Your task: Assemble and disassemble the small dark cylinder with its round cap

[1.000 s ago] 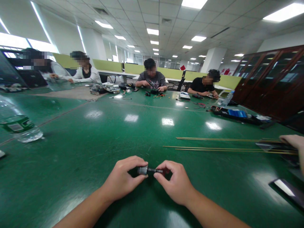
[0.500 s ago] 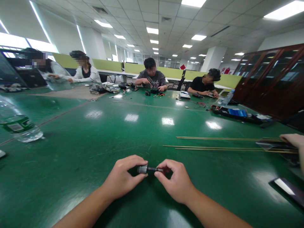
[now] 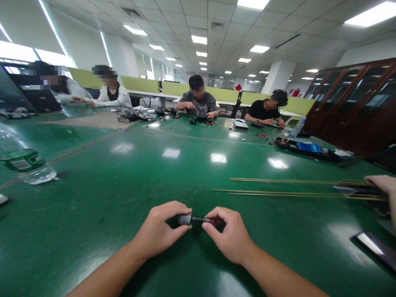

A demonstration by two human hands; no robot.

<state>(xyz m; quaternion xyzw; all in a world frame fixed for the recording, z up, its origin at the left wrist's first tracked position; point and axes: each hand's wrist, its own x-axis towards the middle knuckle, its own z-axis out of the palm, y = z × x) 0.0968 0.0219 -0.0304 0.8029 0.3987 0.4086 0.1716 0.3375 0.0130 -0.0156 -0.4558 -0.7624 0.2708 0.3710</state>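
A small dark tool (image 3: 197, 219) with a wide grey cylindrical end and a thin shaft lies level between my hands, just above the green table (image 3: 130, 206). My left hand (image 3: 163, 225) pinches the wide grey end between thumb and fingers. The narrow right end is pinched by the thumb and forefinger of my right hand (image 3: 230, 233). The fingertips of the right hand partly hide that tip.
Thin brass rods (image 3: 278, 193) lie to the right, beside another person's hand (image 3: 382, 183). A phone (image 3: 374, 249) is at the right, a plastic bottle (image 3: 31, 167) at the left. Several people sit across the table among tools and parts; a black tray (image 3: 318, 152) stands back right.
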